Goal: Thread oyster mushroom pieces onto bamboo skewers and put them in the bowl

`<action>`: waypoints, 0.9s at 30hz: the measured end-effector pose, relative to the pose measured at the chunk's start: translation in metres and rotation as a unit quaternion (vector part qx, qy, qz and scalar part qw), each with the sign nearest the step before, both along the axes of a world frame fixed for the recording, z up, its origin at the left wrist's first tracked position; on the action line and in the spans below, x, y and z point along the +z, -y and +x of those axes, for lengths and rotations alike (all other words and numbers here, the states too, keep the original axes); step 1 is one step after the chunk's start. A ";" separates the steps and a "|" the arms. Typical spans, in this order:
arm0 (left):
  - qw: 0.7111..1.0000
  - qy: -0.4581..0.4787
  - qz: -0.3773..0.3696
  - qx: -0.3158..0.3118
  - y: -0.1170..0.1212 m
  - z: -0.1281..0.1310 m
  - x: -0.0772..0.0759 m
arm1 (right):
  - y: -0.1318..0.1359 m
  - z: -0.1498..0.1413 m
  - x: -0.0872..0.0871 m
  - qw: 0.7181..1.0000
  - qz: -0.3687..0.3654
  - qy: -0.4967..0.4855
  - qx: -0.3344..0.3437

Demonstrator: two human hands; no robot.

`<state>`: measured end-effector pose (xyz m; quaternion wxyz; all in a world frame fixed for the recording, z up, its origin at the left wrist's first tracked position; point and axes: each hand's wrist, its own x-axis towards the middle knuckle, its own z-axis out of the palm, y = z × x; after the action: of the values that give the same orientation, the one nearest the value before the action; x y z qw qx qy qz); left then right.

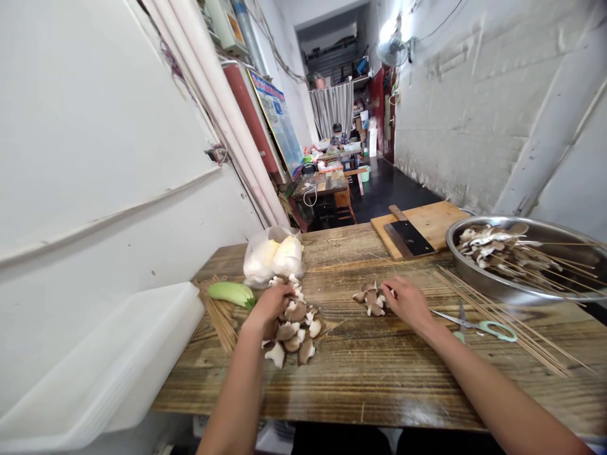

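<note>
A loose pile of grey-brown oyster mushrooms [296, 311] lies left of centre on the wooden table [360, 373]. My left hand [272, 304] reaches over the pile's upper left, fingers curled together on a mushroom; their tips are partly hidden. Right of the pile is a smaller cluster of oyster mushrooms [370, 298]. At its right edge, my right hand [406, 301] is closed in a pinch on a mushroom there. Scissors with pale green handles [474, 325] lie open beside my right forearm, near several long thin wooden skewers [502, 322].
A steel basin [502, 287] at right holds mushrooms on skewers. Behind it, a cleaver [408, 235] rests on a cutting board [439, 221]. At left are a bagged white item [272, 256], a pale green gourd [231, 292], more skewers [220, 319] and stacked white trays [137, 354].
</note>
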<state>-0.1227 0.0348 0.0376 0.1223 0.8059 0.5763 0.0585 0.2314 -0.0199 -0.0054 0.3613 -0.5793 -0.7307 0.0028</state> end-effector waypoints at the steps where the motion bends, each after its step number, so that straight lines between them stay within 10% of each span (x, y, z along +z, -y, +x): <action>1: 0.999 0.038 0.023 -0.007 0.001 -0.001 0.001 | 0.000 0.000 0.001 1.000 -0.003 -0.007 0.005; 7: 0.964 0.249 0.078 -0.049 0.019 0.039 0.021 | 0.002 -0.013 0.003 0.961 -0.114 -0.228 0.106; 13: 0.891 0.402 -0.078 -0.198 0.039 0.123 0.026 | 0.009 -0.024 0.007 0.746 -0.362 -0.503 0.243; 16: 0.876 0.413 -0.118 -0.220 0.037 0.143 0.019 | 0.008 -0.021 0.008 0.697 -0.396 -0.542 0.253; 27: 0.797 0.593 -0.118 -0.005 0.044 0.191 -0.029 | 0.008 -0.030 0.011 0.711 -0.226 -0.657 0.113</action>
<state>0.0686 -0.0090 0.0083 0.5343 0.5956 0.3896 0.4561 0.2014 -0.0275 0.0059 0.6050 -0.4090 -0.3467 0.5886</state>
